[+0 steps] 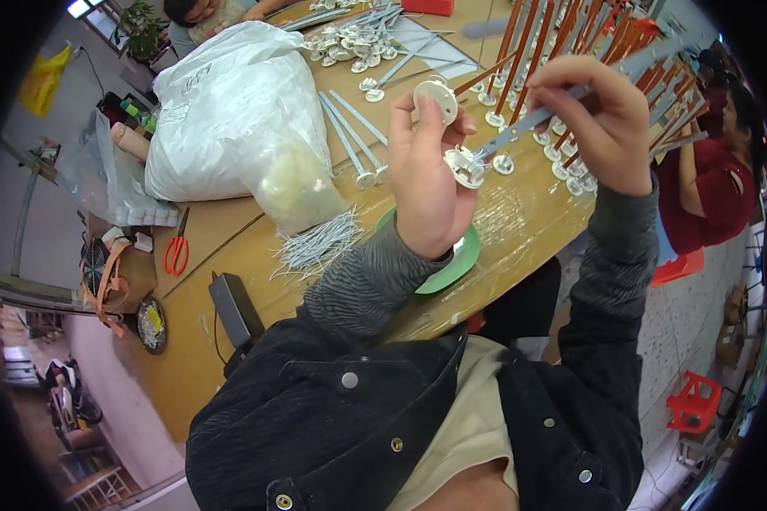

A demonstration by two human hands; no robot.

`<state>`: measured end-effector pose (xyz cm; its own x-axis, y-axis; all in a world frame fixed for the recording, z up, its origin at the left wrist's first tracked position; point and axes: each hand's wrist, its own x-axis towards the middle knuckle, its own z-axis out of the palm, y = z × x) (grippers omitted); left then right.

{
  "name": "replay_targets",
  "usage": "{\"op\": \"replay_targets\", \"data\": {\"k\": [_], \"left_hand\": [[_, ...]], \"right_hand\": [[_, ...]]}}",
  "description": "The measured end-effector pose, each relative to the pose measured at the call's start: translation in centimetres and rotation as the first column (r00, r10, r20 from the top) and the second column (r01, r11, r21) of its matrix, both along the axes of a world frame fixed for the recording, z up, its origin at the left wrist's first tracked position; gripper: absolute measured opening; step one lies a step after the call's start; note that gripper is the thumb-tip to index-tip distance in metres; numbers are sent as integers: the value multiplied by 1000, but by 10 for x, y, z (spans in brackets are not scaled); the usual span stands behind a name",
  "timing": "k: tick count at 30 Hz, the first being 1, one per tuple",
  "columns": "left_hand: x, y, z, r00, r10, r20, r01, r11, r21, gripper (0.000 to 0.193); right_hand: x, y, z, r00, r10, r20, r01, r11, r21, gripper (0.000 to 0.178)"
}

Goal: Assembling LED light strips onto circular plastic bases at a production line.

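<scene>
My left hand [435, 183] is closed, pinching a round white plastic disc [435, 104] between thumb and fingers. Just below its fingers, a second white round piece [464, 169] with an open, ribbed side sits at the lower end of a flat grey metal strip [517, 129] with holes in it. My right hand [601, 123] grips this strip higher up, thumb and forefinger pressed together. Past the right hand the strip seems to run on to the upper right, where it blurs. Whether the left fingers also touch the second piece is hidden.
Brown rods [537, 51] on white round bases crowd the far right. Grey strips [349, 128] with white ends lie beyond a white plastic bag [239, 111]. Nearer are white ties [320, 245], a green dish [453, 271], red scissors [176, 254] and a black adapter [235, 307]. Other people sit around.
</scene>
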<state>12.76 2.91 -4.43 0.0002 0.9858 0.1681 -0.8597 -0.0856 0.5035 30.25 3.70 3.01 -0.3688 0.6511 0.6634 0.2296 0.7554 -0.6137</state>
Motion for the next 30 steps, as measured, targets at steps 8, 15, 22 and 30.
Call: {"op": "replay_targets", "data": {"k": [8, 15, 22, 30], "left_hand": [[-6, -6, 6, 991, 131, 18, -132, 987, 89, 19], [-32, 1, 19, 977, 192, 89, -199, 977, 80, 18], [-36, -1, 23, 978, 141, 152, -156, 983, 93, 18], [-30, 2, 17, 984, 166, 71, -174, 974, 146, 20]], "right_hand": [[-70, -18, 18, 823, -170, -542, 87, 981, -176, 10], [-105, 0, -21, 678, -32, -734, 217, 963, 159, 79], [-102, -12, -17, 844, -215, -491, 194, 976, -93, 15], [-92, -15, -5, 917, -258, -304, 217, 963, -162, 15]]}}
